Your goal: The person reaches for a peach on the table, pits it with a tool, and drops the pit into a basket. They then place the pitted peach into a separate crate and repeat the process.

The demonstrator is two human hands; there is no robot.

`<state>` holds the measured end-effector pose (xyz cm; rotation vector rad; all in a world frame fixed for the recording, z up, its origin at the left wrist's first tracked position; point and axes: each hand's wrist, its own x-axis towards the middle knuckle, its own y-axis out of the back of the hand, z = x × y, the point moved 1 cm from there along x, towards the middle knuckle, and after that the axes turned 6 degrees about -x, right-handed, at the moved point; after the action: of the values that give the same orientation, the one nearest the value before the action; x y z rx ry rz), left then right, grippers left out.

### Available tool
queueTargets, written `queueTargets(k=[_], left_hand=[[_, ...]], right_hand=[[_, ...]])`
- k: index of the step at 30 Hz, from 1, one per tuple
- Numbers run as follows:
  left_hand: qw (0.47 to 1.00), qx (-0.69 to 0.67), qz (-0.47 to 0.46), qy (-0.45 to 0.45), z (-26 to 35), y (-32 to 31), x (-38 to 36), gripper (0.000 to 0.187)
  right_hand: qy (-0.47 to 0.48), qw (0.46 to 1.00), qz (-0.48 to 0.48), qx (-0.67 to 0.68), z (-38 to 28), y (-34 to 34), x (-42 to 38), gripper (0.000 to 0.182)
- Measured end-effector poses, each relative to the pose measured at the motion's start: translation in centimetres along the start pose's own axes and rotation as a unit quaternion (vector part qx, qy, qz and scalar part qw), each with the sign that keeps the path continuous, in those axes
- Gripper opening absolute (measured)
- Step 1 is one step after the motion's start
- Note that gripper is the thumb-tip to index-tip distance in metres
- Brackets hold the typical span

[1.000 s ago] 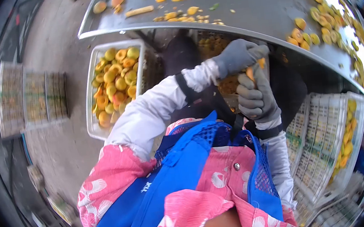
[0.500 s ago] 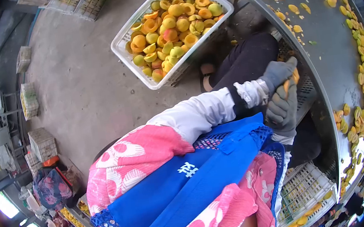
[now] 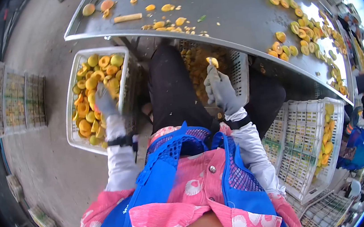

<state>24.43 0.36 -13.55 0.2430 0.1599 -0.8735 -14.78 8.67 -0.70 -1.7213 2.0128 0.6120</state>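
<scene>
My left hand (image 3: 106, 103), in a grey glove and smeared by motion, is over the white plastic crate (image 3: 71, 126) on the left, right at the heaped yellow-orange peaches (image 3: 84, 110), both whole and halved. Its fingers are too blurred to read. My right hand (image 3: 222, 88), also gloved, is raised above my lap, fingers pinched round a small pitting tool (image 3: 213, 61) whose shiny yellowish end sticks up past the fingertips. Below and behind that hand stands a crate (image 3: 241, 77) between my legs, with brownish-orange bits in it.
A metal table (image 3: 223, 1) spans the front, its edge close beyond my knees. On it lie peach halves (image 3: 303, 32), scraps and a short wooden stick (image 3: 128, 18). Crates are stacked at the right (image 3: 295, 145) and far left (image 3: 12, 99). People work at the far right.
My view has swung round to face the table. My hands, together at an orange fruit before, are now apart: the left over the peach crate, the right raised with the tool.
</scene>
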Motion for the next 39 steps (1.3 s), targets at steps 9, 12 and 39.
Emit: queueTargets(k=[9,12,39], left_hand=[[0.891,0.448,-0.021,-0.073,-4.1,12.2,-3.2,0.057],[0.871,0.410,-0.022,-0.271,3.4,0.7,-4.2,0.038],[0.687,0.136,-0.706,-0.105,13.6,-46.0,-30.8,0.039]], right_hand=[[0.090,0.846,0.206,-0.483,12.6,4.1,4.1,0.037],[0.059,0.817,0.052,-0.571,16.5,4.0,4.8,0.037],[0.068,0.961,0.162,0.214,2.4,14.8,-4.2,0.019]])
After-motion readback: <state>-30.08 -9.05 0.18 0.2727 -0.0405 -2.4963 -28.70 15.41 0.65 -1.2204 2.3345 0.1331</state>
